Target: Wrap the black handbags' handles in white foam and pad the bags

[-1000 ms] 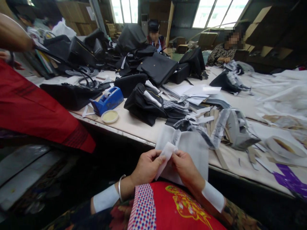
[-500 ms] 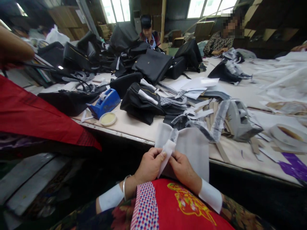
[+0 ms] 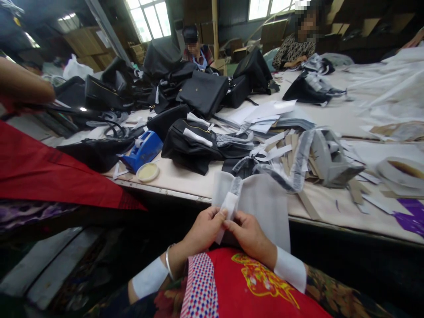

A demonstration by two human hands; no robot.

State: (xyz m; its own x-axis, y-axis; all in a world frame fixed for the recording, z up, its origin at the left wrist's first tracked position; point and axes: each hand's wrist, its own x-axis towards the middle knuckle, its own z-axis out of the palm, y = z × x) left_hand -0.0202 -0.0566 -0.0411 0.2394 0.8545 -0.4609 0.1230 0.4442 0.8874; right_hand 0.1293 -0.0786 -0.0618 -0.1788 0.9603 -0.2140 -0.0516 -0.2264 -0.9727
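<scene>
Both of my hands pinch a narrow white foam strip just in front of the table edge. My left hand is closed with its thumb pressed on the strip's lower part. From the right side, my right hand closes on the same strip, its thumb close to the left thumb. A clear plastic-wrapped end sticks out above the strip; what lies inside is hidden. Behind the hands, a whitish translucent foam sheet hangs over the table edge. A black handbag lies on the table beyond.
On the table stand a blue tape dispenser and a grey tape dispenser, its wide tape trailing left. A round yellowish lid lies near the edge. Several black bags are piled behind. A co-worker's arm reaches in at left.
My right thumb has moved left onto the strip, closer to my left thumb. The strip's raised upper flap now lies flatter. The view has shifted slightly.
</scene>
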